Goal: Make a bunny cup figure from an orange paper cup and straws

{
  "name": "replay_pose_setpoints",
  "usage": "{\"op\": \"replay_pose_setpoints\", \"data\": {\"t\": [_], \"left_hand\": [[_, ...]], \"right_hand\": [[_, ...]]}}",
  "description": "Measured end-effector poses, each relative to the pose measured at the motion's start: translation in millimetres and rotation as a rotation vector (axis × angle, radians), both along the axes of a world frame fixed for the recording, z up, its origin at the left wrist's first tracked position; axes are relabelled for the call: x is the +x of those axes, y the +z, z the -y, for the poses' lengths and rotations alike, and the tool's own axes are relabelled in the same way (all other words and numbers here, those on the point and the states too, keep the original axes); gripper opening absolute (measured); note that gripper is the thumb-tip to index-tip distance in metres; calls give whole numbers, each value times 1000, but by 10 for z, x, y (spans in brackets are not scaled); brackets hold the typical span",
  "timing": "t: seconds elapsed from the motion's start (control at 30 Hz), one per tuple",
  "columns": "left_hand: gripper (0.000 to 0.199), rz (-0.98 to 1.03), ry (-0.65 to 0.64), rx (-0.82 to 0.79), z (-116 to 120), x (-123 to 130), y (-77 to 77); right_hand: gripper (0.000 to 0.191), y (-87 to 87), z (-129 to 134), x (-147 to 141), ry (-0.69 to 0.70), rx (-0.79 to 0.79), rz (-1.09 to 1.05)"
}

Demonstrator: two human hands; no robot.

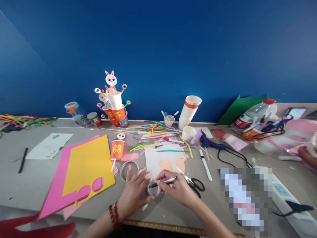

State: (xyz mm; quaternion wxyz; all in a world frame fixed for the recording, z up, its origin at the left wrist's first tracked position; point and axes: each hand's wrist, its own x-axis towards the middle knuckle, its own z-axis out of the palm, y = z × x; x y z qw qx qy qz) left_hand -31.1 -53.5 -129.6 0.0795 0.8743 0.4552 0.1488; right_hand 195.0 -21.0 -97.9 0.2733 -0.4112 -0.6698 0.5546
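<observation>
My right hand (174,186) is closed around a black-and-silver pen (170,180). The pen's tip rests on a small whitish disc (154,190) on the table before me. Thumb and forefinger of my left hand (135,186) hold the disc from its left side, the other fingers spread. Behind that hand lies a roll of clear tape (121,172), partly covered. Black-handled scissors (196,183) lie right of my right hand. White paper (153,162) and peach cut paper (180,163) lie just beyond. An orange cup figure (117,149) with a rabbit face stands to the left.
Yellow card (86,162) with round holes covers pink sheets at left. Loose pipe cleaners and sticks (158,132) lie at the back, near stacked cups (187,114). A blue glue gun (210,142) and power strip (282,191) are right. Another person's hand (307,155) shows far right.
</observation>
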Motion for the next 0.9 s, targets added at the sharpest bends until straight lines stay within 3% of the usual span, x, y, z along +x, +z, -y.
{"op": "replay_pose_setpoints", "data": {"t": [0.23, 0.7, 0.9], "left_hand": [[38, -4, -3, 24, -2, -16, -6], [41, 97, 38, -35, 8, -12, -46], [42, 86, 33, -17, 1, -18, -74]], "right_hand": [[11, 4, -5, -21, -10, 323, 206], [15, -45, -34, -85, 107, 297, 196], [17, 28, -76, -89, 122, 439, 267]]}}
